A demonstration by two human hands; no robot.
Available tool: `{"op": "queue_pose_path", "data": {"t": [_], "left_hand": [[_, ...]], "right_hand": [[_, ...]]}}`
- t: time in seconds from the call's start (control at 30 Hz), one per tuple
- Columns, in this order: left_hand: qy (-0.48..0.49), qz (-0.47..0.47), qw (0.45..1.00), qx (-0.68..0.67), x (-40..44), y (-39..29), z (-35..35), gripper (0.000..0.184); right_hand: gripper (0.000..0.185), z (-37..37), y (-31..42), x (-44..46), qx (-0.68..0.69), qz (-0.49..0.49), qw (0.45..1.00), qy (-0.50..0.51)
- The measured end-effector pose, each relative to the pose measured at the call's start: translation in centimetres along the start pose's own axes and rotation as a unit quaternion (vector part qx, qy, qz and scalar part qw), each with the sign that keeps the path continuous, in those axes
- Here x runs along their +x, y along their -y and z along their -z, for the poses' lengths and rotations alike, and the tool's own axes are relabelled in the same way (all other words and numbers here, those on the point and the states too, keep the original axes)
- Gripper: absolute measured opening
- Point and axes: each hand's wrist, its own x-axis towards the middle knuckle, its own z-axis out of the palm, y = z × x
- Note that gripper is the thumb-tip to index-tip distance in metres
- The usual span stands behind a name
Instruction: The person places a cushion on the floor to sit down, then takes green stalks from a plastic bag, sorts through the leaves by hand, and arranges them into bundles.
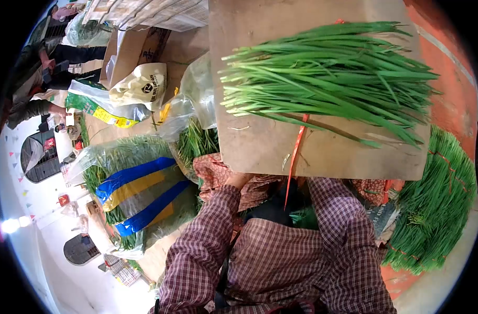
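A loose bunch of garlic chives (328,78) lies across a brown board (322,157), pale cut ends on the left. Beneath it runs a red tie strip (297,144), one end hanging over the board's near edge towards my lap. My left hand (239,179) shows only at its back and wrist, by the board's near left edge and next to a red patterned cloth (260,191). Its fingers are hidden, so I cannot tell what it touches. My right sleeve (336,209) reaches the near edge, and the hand itself is out of sight beneath the board.
Tied chive bundles (432,209) are heaped on the right. To the left sit a plastic-wrapped bale of chives (144,188) with blue and yellow bands, a cream bag (142,86) and a cardboard box (129,57). Other people (45,63) stand at the far upper left.
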Motion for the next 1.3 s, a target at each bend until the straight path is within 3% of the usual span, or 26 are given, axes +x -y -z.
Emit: {"op": "queue_pose_path", "data": {"t": [0.17, 0.3, 0.33, 0.37, 0.4, 0.43, 0.47, 0.5, 0.6, 0.67, 0.73, 0.77, 0.8, 0.9, 0.93, 0.97, 1.0, 1.1, 1.13, 1.17, 1.2, 1.27, 1.3], "left_hand": [[0.002, -0.046, 0.991, 0.126, 2.2, 0.4, -1.8, 0.035], [-0.08, -0.117, 0.959, 0.245, 3.7, -0.5, -1.1, 0.039], [0.062, 0.005, 0.989, 0.136, 3.6, -1.4, 0.1, 0.039], [-0.102, -0.135, 0.986, 0.006, 2.3, -2.2, 1.6, 0.04], [-0.177, -0.156, 0.971, 0.048, 1.9, -1.5, 1.0, 0.04], [-0.105, -0.118, 0.987, 0.04, -0.4, -3.7, 3.7, 0.04], [-0.128, -0.166, 0.976, -0.061, -0.6, -2.4, 1.6, 0.043], [-0.053, -0.095, 0.98, -0.168, -3.3, -4.2, 3.2, 0.042], [-0.032, -0.17, 0.959, -0.224, -6.7, -3.4, 3.7, 0.053], [-0.076, -0.231, 0.946, -0.213, -8.8, -2.5, 4.3, 0.049], [-0.013, -0.187, 0.975, -0.123, -11.6, -0.8, 6.9, 0.042], [0.019, -0.118, 0.989, -0.093, -12.0, -0.8, 7.8, 0.037], [-0.052, -0.211, 0.956, -0.195, -12.6, -0.4, 8.2, 0.038], [-0.094, -0.193, 0.888, -0.408, -16.7, -2.5, 14.0, 0.04], [-0.126, -0.23, 0.859, -0.44, -17.1, -2.3, 15.6, 0.038], [-0.158, -0.243, 0.867, -0.406, -17.3, -2.2, 16.7, 0.035], [-0.19, -0.256, 0.873, -0.369, -18.3, -3.0, 19.2, 0.031], [-0.333, -0.32, 0.83, -0.314, -23.0, -5.7, 25.0, 0.023], [-0.338, -0.319, 0.826, -0.317, -24.9, -6.7, 26.0, 0.023], [-0.39, -0.35, 0.81, -0.262, -27.0, -7.5, 26.8, 0.024], [-0.439, -0.379, 0.789, -0.203, -28.7, -7.9, 27.2, 0.025], [-0.428, -0.403, 0.796, -0.141, -31.7, -8.5, 26.2, 0.026], [-0.442, -0.415, 0.786, -0.122, -32.3, -8.9, 24.5, 0.025]], "right_hand": [[0.052, 0.0, -0.9, 1.7, 0.026, 0.027, 0.997, -0.066], [0.054, 3.1, -1.8, 1.6, 0.084, 0.081, 0.984, -0.136], [0.055, 3.7, -1.8, 1.1, 0.103, 0.103, 0.978, -0.151], [0.055, 4.3, -1.6, 0.1, 0.12, 0.133, 0.971, -0.159], [0.056, 4.7, -1.4, -1.2, 0.136, 0.167, 0.963, -0.161], [0.056, 5.1, -1.7, -3.0, 0.153, 0.203, 0.955, -0.154], [0.057, 5.4, -2.1, -4.9, 0.162, 0.243, 0.947, -0.132], [0.056, 5.4, -2.7, -7.0, 0.163, 0.295, 0.937, -0.088], [0.055, 7.4, -3.2, -12.5, 0.059, 0.356, 0.932, -0.043], [0.045, 8.4, -2.3, -18.7, -0.071, 0.35, 0.914, -0.19], [0.045, 9.7, 0.4, -25.2, -0.127, 0.294, 0.91, -0.264], [0.04, 10.5, -0.2, -26.8, -0.115, 0.344, 0.877, -0.317], [0.036, 11.2, 0.1, -29.2, -0.093, 0.327, 0.873, -0.35], [0.026, 12.1, -0.6, -34.3, -0.059, 0.293, 0.852, -0.43], [0.022, 12.1, -0.6, -35.1, -0.046, 0.284, 0.832, -0.474], [0.022, 12.7, -2.2, -35.1, -0.052, 0.288, 0.828, -0.478], [0.023, 13.6, -4.3, -34.9, -0.054, 0.303, 0.78, -0.545], [0.029, 14.1, -6.2, -39.0, -0.066, 0.307, 0.701, -0.64], [0.033, 14.4, -6.5, -41.1, -0.07, 0.295, 0.671, -0.677], [0.033, 13.9, -7.2, -43.0, -0.077, 0.297, 0.67, -0.676], [0.034, 13.2, -8.4, -44.7, 0.016, 0.302, 0.684, -0.664], [0.035, 11.5, -9.2, -47.9, 0.105, 0.3, 0.695, -0.645], [0.04, 9.6, -8.3, -49.6, -0.007, 0.345, 0.674, -0.653]]}}
